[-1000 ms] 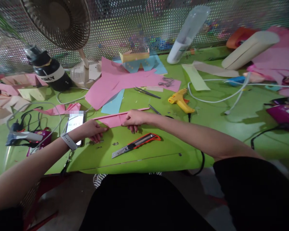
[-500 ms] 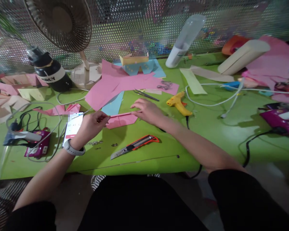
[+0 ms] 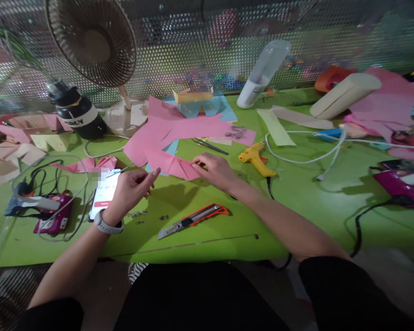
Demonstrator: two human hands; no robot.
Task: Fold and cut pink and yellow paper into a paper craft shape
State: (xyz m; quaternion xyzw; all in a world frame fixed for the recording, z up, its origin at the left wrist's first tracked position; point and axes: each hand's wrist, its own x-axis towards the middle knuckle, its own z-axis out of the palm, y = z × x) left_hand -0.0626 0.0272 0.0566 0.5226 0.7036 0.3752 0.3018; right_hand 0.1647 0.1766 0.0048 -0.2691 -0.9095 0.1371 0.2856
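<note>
A folded pink paper strip [image 3: 174, 166] with creases is held at its right end by my right hand [image 3: 214, 171], thumb and fingers pinched on it. My left hand [image 3: 134, 186] is just left of the strip, not touching it, its thumb stretched out and its fingers partly curled with nothing visible in them. Below them on the green table [image 3: 207, 246] lie an orange and grey box cutter [image 3: 193, 219] with its blade out and several small metal bits [image 3: 138, 214]. Behind the strip spreads a larger pink paper sheet [image 3: 158, 126].
A yellow glue gun [image 3: 255, 158] and tweezers [image 3: 209, 145] lie to the right. A phone [image 3: 102, 195] rests beside my left wrist. Farther back stand a fan [image 3: 93, 46], a dark bottle [image 3: 77, 112] and a tilted clear bottle [image 3: 264, 76]. Cables run at both sides.
My left hand has let go of the strip and its thumb has spread. The strip, held by my right hand, has tilted and opened out, now overlapping the larger pink sheet.
</note>
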